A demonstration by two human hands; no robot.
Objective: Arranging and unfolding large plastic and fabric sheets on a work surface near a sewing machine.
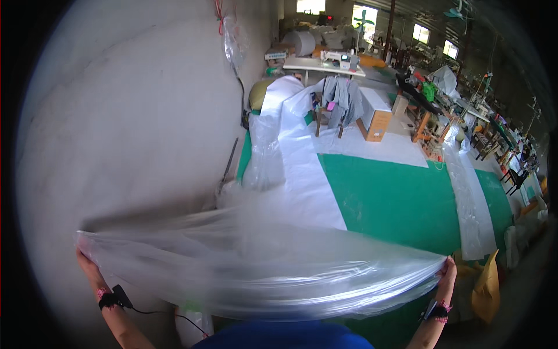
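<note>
A large clear plastic sheet (273,273) stretches between my two hands, wide apart in front of me. Its middle is blurred and billows, and the folds along its near edge catch the light. At the far left, my left hand (85,251) grips one corner, partly seen through the film. My right hand (447,269) is closed on the opposite corner at the right. Both arms are spread. Beyond the sheet, a long white strip of material (302,163) runs away along the floor.
A bare wall (133,116) rises close on my left. The floor covering is green (389,192). Farther off stand a sewing machine (340,60) on a white table, a chair draped with grey cloth (343,99) and a carton (376,125). A yellow sack (486,291) lies near my right hand.
</note>
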